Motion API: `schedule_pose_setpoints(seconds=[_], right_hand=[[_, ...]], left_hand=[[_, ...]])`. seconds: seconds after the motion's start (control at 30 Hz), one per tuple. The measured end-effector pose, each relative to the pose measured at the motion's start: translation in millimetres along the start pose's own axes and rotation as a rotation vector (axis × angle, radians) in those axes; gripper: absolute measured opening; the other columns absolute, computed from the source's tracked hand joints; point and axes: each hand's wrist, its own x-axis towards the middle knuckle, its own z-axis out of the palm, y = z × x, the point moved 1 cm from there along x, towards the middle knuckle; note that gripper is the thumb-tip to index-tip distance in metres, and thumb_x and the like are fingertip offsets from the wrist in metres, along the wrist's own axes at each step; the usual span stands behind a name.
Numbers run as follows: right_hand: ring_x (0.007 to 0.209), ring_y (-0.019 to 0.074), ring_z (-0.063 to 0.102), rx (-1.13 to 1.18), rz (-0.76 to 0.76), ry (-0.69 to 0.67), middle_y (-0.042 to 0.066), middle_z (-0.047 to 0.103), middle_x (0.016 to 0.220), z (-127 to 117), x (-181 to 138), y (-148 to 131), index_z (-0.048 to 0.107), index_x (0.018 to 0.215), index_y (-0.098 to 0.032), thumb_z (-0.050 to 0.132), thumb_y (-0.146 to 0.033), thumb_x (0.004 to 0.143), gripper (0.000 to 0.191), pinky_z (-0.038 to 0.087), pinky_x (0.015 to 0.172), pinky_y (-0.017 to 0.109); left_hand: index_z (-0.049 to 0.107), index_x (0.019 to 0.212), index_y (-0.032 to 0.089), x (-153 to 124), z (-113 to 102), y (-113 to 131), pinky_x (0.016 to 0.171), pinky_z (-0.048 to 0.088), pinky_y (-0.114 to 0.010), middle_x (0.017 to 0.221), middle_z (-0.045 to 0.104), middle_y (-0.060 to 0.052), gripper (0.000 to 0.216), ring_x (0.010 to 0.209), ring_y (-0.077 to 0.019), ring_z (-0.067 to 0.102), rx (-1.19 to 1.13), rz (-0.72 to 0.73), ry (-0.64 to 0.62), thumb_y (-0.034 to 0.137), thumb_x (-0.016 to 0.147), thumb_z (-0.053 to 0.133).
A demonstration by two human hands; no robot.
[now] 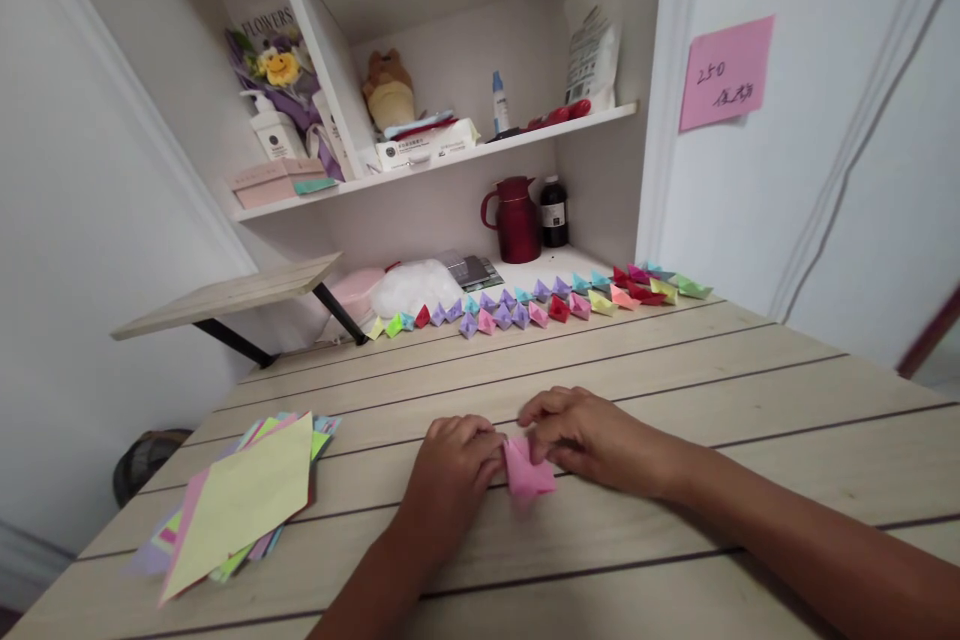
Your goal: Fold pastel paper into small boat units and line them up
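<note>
A small pink folded paper (526, 476) lies on the wooden table (675, 390) in front of me. My left hand (450, 470) is closed with its fingertips pinching the paper's left edge. My right hand (589, 435) is curled over the paper's top right, fingers pressed on it. To the left lies a stack of coloured paper sheets (240, 500), a pale yellow-green sheet on top. Along the table's far edge runs a row of several finished folded paper pieces (540, 300) in many colours.
Behind the table are white shelves (450, 160) with a dark red jug (517, 220), a brown bottle (553, 212), boxes, a plush toy and a flower bouquet. A small wooden board (232, 295) on black legs juts out at left. A pink note (726, 72) sticks to the wall.
</note>
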Motion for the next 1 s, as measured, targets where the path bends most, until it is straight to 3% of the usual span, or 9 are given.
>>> schedule_pose_setpoints(seconds=[0.1,0.2,0.27,0.4,0.5,0.67,0.83,1.0], right_hand=[[0.099,0.0184,0.061,-0.003,0.028,-0.03,0.001,0.067,0.107,-3.5,-1.7,-1.9,0.072,0.085,-0.027,0.063,-0.012,0.079,0.018,0.041,0.09,0.036],[0.098,0.0179,0.061,-0.002,0.038,-0.046,0.001,0.069,0.105,-5.2,-2.0,-3.8,0.072,0.084,-0.026,0.063,-0.013,0.08,0.017,0.041,0.09,0.035],[0.097,0.0174,0.062,-0.001,0.037,-0.052,0.001,0.069,0.105,-5.2,-1.8,-4.1,0.072,0.084,-0.026,0.062,-0.012,0.08,0.017,0.042,0.089,0.034],[0.098,0.0173,0.061,0.011,0.02,-0.048,0.002,0.069,0.105,-5.1,-1.8,-3.7,0.072,0.085,-0.025,0.062,-0.012,0.08,0.017,0.043,0.088,0.033],[0.098,0.0176,0.061,0.017,0.004,-0.053,0.002,0.068,0.105,-6.0,-1.6,-4.3,0.071,0.084,-0.024,0.061,-0.011,0.081,0.017,0.043,0.088,0.032],[0.097,0.0183,0.06,-0.009,-0.024,-0.064,0.002,0.068,0.101,-6.3,-0.3,-6.7,0.069,0.082,-0.023,0.059,-0.009,0.08,0.018,0.043,0.087,0.033],[0.096,0.0184,0.058,-0.015,-0.026,-0.072,0.001,0.068,0.094,-6.0,0.0,-7.0,0.065,0.084,-0.023,0.058,-0.007,0.079,0.019,0.042,0.086,0.032],[0.094,0.0187,0.058,0.026,0.05,-0.062,0.003,0.066,0.096,-5.6,-1.0,-0.9,0.063,0.1,-0.024,0.062,-0.01,0.076,0.027,0.044,0.083,0.032]], left_hand=[[0.063,0.089,0.021,-3.4,-1.3,14.7,0.085,0.04,-0.038,0.089,0.068,-0.003,0.017,0.085,-0.019,0.059,0.029,-0.028,0.083,0.015,0.09,0.047],[0.059,0.088,0.021,-14.8,-9.2,22.4,0.083,0.042,-0.038,0.088,0.067,-0.004,0.015,0.084,-0.0196,0.06,0.026,-0.127,0.33,0.015,0.089,0.045],[0.059,0.089,0.023,-23.0,-13.9,25.7,0.082,0.043,-0.036,0.088,0.067,-0.003,0.015,0.084,-0.0195,0.06,-0.003,-0.108,0.413,0.014,0.087,0.046],[0.064,0.091,0.026,-31.4,-11.9,31.1,0.082,0.044,-0.036,0.092,0.068,-0.003,0.03,0.087,-0.0194,0.059,-0.117,0.019,0.244,0.005,0.078,0.048],[0.068,0.098,0.03,-29.3,-4.2,29.8,0.086,0.043,-0.039,0.102,0.068,-0.003,0.037,0.095,-0.0212,0.058,-0.151,0.009,0.126,0.004,0.077,0.051],[0.069,0.094,0.029,-13.6,2.5,15.9,0.086,0.042,-0.037,0.097,0.069,-0.001,0.018,0.092,-0.0196,0.06,-0.252,-0.141,0.083,0.019,0.085,0.057],[0.068,0.086,0.025,0.7,5.4,7.1,0.084,0.041,-0.035,0.089,0.068,0.0,0.014,0.087,-0.0187,0.059,-0.314,-0.212,0.033,0.014,0.079,0.062],[0.064,0.091,0.023,2.3,9.3,6.9,0.084,0.042,-0.033,0.091,0.065,0.0,0.025,0.085,-0.0173,0.057,-0.4,-0.276,0.037,0.007,0.072,0.065]])
